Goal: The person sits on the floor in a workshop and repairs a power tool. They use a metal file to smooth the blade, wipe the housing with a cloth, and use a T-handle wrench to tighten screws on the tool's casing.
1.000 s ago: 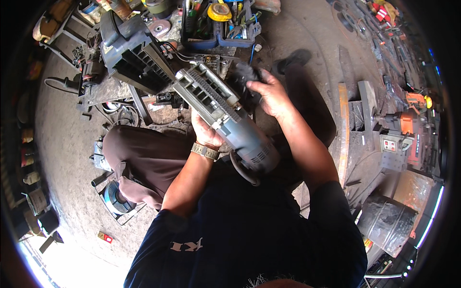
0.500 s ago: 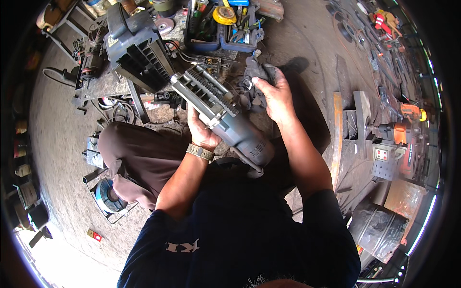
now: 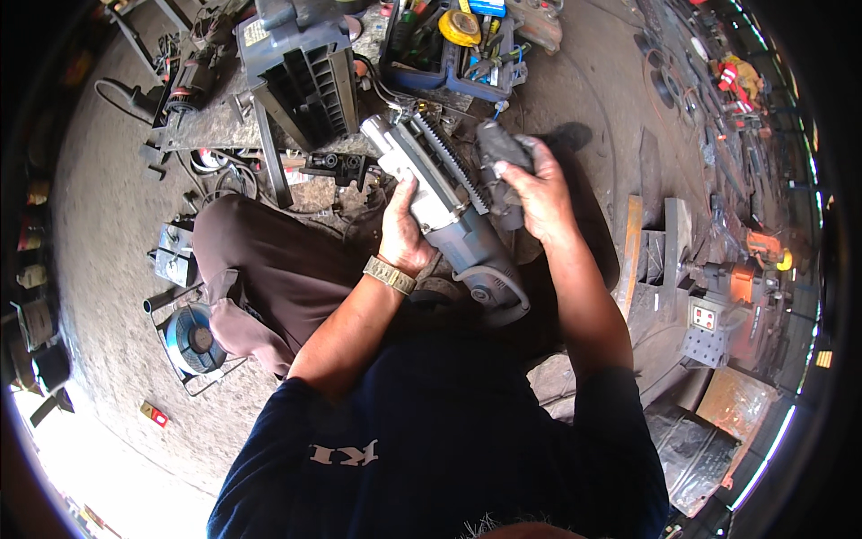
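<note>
My left hand (image 3: 406,235), a watch strap at its wrist, grips a drill motor unit (image 3: 467,251) by its silver metal section. The unit lies slantwise over my lap. Its toothed rack (image 3: 452,164) runs along the side facing my right hand, and a curved cable comes off its grey motor end. In my right hand (image 3: 539,193) a dark grey rag (image 3: 503,162) is bunched up, close beside the rack. The fingers are closed on it; whether the rag touches the rack I cannot tell. Beyond the unit stands a dark machine housing (image 3: 305,85) with a slotted open front.
A blue toolbox (image 3: 480,85) holds hand tools and a yellow tape measure (image 3: 459,28). An angle grinder (image 3: 184,94) lies on the metal plate at far left. Cables and small parts clutter the floor before my knees. Metal bars (image 3: 675,234) lie at right; a blue fan-like wheel (image 3: 193,340) stands left.
The drill motor unit has been turned about its length, so its rack now faces right. My right hand has shifted slightly lower with the rag. The whole view has swung a little.
</note>
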`<state>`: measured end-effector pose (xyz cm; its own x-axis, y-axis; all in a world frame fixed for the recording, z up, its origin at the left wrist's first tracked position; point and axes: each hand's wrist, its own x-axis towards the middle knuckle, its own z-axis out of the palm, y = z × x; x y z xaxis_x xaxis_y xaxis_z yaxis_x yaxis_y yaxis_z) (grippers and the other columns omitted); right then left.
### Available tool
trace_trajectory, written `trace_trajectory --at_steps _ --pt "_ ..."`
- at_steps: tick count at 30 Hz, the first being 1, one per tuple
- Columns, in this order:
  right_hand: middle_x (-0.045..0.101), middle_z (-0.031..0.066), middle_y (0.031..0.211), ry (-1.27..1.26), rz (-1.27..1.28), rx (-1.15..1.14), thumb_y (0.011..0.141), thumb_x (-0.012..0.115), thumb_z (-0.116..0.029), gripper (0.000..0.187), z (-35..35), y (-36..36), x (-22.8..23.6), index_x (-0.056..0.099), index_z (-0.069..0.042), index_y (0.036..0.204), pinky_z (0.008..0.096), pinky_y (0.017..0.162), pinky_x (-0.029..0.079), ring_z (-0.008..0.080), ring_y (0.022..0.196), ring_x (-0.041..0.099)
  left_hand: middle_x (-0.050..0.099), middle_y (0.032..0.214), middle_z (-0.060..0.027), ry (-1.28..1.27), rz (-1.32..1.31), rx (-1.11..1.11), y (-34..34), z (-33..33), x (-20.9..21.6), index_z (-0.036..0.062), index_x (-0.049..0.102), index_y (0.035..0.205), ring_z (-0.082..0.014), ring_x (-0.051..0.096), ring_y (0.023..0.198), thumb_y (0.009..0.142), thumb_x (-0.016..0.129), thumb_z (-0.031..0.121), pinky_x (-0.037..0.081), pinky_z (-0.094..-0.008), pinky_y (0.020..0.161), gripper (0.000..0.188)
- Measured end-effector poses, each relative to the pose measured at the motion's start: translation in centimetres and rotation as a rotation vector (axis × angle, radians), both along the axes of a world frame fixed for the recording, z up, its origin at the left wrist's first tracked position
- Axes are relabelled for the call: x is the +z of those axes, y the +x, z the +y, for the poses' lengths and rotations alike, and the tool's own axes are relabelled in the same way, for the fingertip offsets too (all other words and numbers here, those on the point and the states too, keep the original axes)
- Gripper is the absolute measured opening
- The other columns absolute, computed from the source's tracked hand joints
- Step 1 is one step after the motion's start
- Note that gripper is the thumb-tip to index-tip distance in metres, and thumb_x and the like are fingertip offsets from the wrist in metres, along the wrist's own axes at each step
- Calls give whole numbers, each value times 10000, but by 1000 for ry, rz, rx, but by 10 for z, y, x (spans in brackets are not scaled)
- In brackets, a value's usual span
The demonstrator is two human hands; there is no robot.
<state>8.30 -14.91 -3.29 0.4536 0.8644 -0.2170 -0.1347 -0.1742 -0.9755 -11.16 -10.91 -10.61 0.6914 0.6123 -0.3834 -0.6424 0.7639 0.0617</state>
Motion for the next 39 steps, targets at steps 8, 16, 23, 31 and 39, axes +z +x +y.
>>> trace_trajectory --at_steps 8,16,23,31,39 --pt "725 145 1226 97 -786 121 842 804 -22 525 36 -63 78 576 -58 1313 336 975 553 196 1149 700 731 1132 -85 39 107 40 7 1 9 83 605 1307 -234 729 990 1050 628 343 608 -451 895 366" --pt "605 239 1206 224 -1299 398 888 730 -78 461 65 -92 57 579 -58 1324 478 940 544 450 1063 635 652 1359 -112 76 114 58 8 -1 8 89 530 1432 -279 636 1238 1054 584 391 505 -498 1083 487" --pt "615 280 1187 -15 -1241 425 899 709 -97 429 31 -84 60 584 10 1296 505 929 547 489 1065 640 666 1330 -115 22 101 41 9 -4 0 89 562 1400 -274 655 1202 1063 569 410 514 -495 1071 465" --pt "684 312 1098 -8 -1265 263 895 726 -111 358 63 -81 52 604 42 1194 517 903 561 491 1031 680 670 1327 -96 111 138 34 15 -9 9 89 576 1389 -258 661 1189 1071 582 360 538 -474 1038 418" --pt "683 322 935 -263 -1254 410 885 716 -121 310 11 -73 68 548 15 1107 553 773 558 504 880 692 715 1232 -100 67 116 4 15 -4 -5 85 615 1328 -267 687 1131 1058 589 430 543 -481 1028 439"
